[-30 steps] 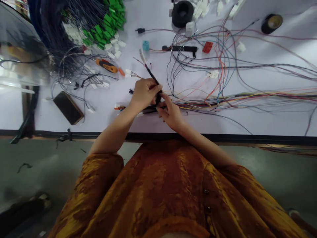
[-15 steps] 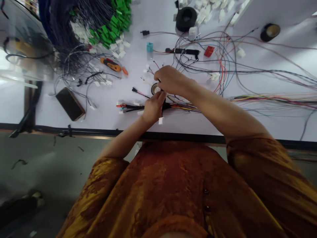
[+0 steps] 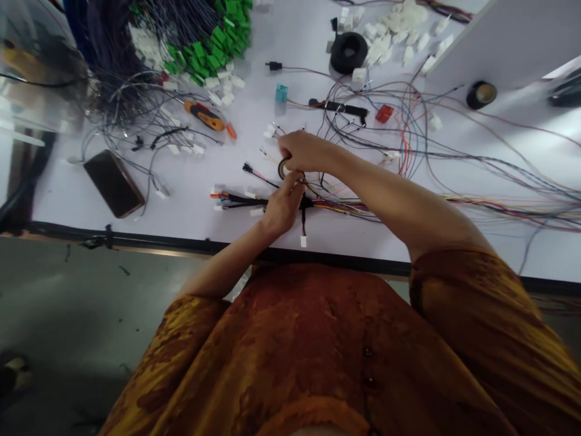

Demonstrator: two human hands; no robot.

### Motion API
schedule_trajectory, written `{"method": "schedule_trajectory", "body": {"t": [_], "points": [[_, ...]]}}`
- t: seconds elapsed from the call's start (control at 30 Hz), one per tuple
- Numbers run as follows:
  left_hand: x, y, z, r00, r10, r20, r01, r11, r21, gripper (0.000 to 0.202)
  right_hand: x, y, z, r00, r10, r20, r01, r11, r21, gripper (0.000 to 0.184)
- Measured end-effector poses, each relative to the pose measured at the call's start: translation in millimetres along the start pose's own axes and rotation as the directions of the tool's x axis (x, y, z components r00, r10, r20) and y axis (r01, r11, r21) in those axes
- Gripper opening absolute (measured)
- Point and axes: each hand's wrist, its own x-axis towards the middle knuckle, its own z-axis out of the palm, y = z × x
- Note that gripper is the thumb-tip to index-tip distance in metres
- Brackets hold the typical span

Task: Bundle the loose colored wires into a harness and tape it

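Note:
A wire harness [image 3: 345, 206] lies along the table's near side, with a black taped section [image 3: 306, 202] beside my left hand [image 3: 282, 209]. The fingers of that hand are closed on the harness around its taped part. Just above, my right hand [image 3: 302, 150] is closed at a roll of black tape [image 3: 281, 169], whose tan inner ring shows partly between the hands. My fingers hide the rest of the roll. Taped branches run left to small connectors [image 3: 218, 197]. One short branch points toward me and ends in a white connector [image 3: 304, 241].
Behind my hands lie loose wires [image 3: 408, 136], a teal connector [image 3: 281, 92], a red connector [image 3: 384, 113] and a black tape roll [image 3: 348, 52]. Leftward are orange-handled snips [image 3: 204, 115], a phone [image 3: 113, 184] and wires with green connectors [image 3: 222, 42]. A black strip [image 3: 218, 246] edges the table.
The view has shifted a little. My right hand has come closer to my left, its fingers now right at the tape roll. The left hand keeps its hold on the harness.

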Motion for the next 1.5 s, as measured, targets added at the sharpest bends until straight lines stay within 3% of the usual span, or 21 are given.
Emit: {"method": "schedule_trajectory", "body": {"t": [0.07,0.13,0.2,0.27,0.3,0.37,0.5,0.57,0.63,0.77,0.97,1.17,1.27,1.37,1.4,1.47,1.5], "points": [[1.8,-4.1,-0.4,0.995,-0.002,-0.099,-0.011,0.992,-0.129,0.014,-11.0,12.9,-2.5,0.996,0.040,-0.082,-0.022,0.976,0.216,0.017],[5.9,-6.9,-0.1,0.981,-0.127,-0.146,0.073,0.943,-0.326,0.013,-30.3,22.1,-0.7,0.981,0.153,-0.117,-0.089,0.899,0.428,0.023],[11.9,-8.6,1.7,0.938,-0.339,-0.065,0.251,0.798,-0.548,0.015,-53.6,27.4,7.0,0.963,0.245,-0.110,-0.135,0.795,0.592,0.028],[18.3,-9.4,3.6,0.865,-0.493,0.096,0.418,0.602,-0.680,0.019,-75.6,29.9,19.3,0.947,0.298,-0.117,-0.145,0.723,0.675,0.029],[21.2,-9.6,3.9,0.835,-0.524,0.167,0.472,0.527,-0.706,0.020,-84.5,30.8,26.2,0.938,0.316,-0.142,-0.137,0.715,0.685,0.028],[26.0,-9.3,2.8,0.819,-0.522,0.239,0.508,0.465,-0.725,0.019,-96.6,32.2,39.3,0.913,0.330,-0.241,-0.104,0.758,0.644,0.026],[30.9,-7.5,-1.8,0.857,-0.470,0.209,0.467,0.541,-0.699,0.013,-100.6,29.6,53.4,0.878,0.224,-0.423,-0.055,0.925,0.375,0.034],[31.8,-7.3,-1.9,0.868,-0.470,0.162,0.446,0.594,-0.670,0.011,-98.5,23.4,53.6,0.908,0.127,-0.398,-0.044,0.977,0.210,0.042],[31.9,-8.0,-0.3,0.867,-0.481,0.133,0.441,0.613,-0.656,0.011,-96.8,15.2,51.5,0.943,0.057,-0.329,-0.037,0.997,0.067,0.037],[28.7,-12.3,3.8,0.865,-0.478,0.152,0.449,0.604,-0.658,0.012,-95.2,1.3,49.4,0.968,0.064,-0.244,-0.089,0.992,-0.092,0.031],[21.9,-13.8,4.6,0.874,-0.457,0.163,0.431,0.576,-0.694,0.016,-95.3,-5.4,57.1,0.974,0.069,-0.216,-0.111,0.976,-0.187,0.028],[16.6,-8.2,7.4,0.878,-0.451,0.160,0.416,0.552,-0.723,0.017,-93.2,9.1,57.3,0.968,0.030,-0.250,-0.080,0.978,-0.192,0.027],[17.3,-11.0,10.2,0.882,-0.449,0.141,0.399,0.555,-0.729,0.020,-96.2,-2.4,56.2,0.968,0.006,-0.253,-0.055,0.981,-0.187,0.026],[22.1,-16.8,11.0,0.862,-0.502,0.072,0.406,0.598,-0.691,0.025,-112.2,-40.2,63.1,0.985,-0.139,-0.103,0.126,0.984,-0.125,0.023],[23.7,-18.6,10.4,0.848,-0.526,0.066,0.423,0.597,-0.681,0.025,-119.7,-53.8,67.4,0.968,-0.248,-0.024,0.246,0.967,-0.070,0.022],[25.2,-20.9,7.4,0.828,-0.549,0.115,0.468,0.563,-0.681,0.021,-135.2,-72.4,78.2,0.889,-0.452,0.070,0.452,0.892,0.011,0.022],[25.0,-21.2,5.0,0.825,-0.542,0.163,0.489,0.538,-0.687,0.018,-142.5,-75.2,83.9,0.904,-0.421,0.074,0.422,0.907,0.003,0.025]]}}
